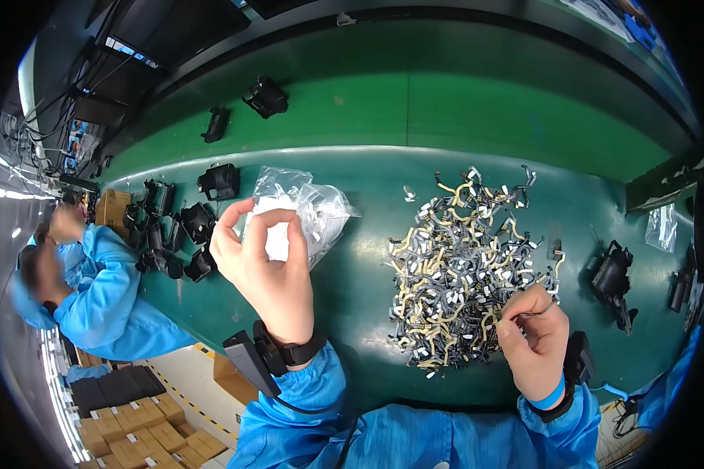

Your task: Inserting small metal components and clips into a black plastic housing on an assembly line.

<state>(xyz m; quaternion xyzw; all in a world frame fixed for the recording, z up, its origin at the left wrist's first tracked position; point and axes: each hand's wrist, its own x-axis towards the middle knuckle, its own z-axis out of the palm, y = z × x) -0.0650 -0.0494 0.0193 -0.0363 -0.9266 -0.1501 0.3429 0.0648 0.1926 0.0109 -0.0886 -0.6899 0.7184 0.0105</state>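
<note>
My left hand (267,270) is raised over the table, thumb and forefinger tips meeting in a ring, with nothing visible between them. Behind it lies a clear plastic bag (328,215) with white contents. At the right edge of a heap of short wire harnesses (454,273), my right hand (536,344) is closed in a pinch. A thin dark cable (538,311) shows at its fingers, probably one of the harnesses; its far end is hidden. The heap mixes grey, black and yellowish leads with white connectors.
Black plastic housings (219,181) stand at the left of the green table (352,313); another black housing (614,281) lies at the right. A person in a blue coat (117,297) sits at the left. Cardboard boxes (145,426) are stacked on the floor.
</note>
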